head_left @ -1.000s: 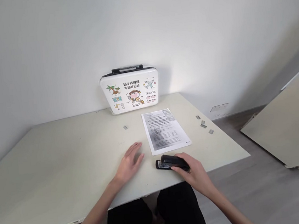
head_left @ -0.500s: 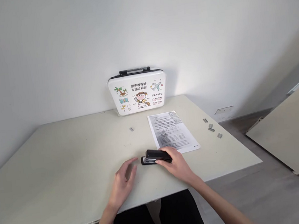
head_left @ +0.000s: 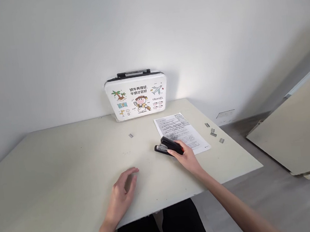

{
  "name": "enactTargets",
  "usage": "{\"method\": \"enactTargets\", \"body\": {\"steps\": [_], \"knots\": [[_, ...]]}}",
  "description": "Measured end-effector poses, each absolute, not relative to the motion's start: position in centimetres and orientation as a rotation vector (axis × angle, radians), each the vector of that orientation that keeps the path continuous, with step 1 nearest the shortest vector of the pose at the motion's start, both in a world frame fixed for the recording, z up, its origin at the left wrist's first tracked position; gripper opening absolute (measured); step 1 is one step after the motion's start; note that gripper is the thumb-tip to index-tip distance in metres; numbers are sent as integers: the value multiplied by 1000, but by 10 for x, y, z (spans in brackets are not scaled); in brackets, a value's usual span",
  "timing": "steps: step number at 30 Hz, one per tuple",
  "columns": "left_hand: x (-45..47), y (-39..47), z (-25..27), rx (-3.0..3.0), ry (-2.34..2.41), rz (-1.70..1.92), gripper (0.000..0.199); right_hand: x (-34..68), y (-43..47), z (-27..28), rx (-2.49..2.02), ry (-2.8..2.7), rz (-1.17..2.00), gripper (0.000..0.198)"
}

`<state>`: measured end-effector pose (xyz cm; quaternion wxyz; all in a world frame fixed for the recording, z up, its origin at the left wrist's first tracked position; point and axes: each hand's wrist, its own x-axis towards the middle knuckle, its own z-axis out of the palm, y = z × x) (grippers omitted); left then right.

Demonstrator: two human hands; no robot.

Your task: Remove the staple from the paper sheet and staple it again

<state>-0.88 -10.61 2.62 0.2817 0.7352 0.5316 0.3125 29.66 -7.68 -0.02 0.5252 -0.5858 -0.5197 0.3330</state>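
A black stapler [head_left: 170, 145] is gripped near its rear end by my right hand [head_left: 188, 159], thumb on the near side and fingers over the far side. Its nose points left and its jaws are apart. The stapler covers part of the left edge of a printed sheet of paper [head_left: 195, 140]. My left hand [head_left: 121, 193] rests by the table's front edge with fingers curved and a gap between thumb and forefinger, holding nothing.
Against the wall stands a white cartoon-printed case [head_left: 139, 97] with a black handle. A small staple strip [head_left: 131, 135] lies in front of it. Several more staple strips [head_left: 213, 134] are near the right edge of the table [head_left: 66, 169]. A leaning board [head_left: 297, 130] is beyond, at right.
My right hand has carried the stapler rightward and away from me, tilting it over the paper. My left hand is now farther from it. The view has shifted slightly.
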Motion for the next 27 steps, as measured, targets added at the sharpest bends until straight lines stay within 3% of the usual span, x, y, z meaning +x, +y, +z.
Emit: {"method": "enactTargets", "body": {"steps": [14,22,27], "knots": [[-8,-101,20,2031,1389,876,33,290,-99,3,-1425,-1405,596,33],[-8,-101,20,1964,1449,899,37,250,-106,8,-1279,-1741,726,19],[-9,-102,16,1940,1477,947,37,240,-107,10,-1263,-1819,764,25]]}}
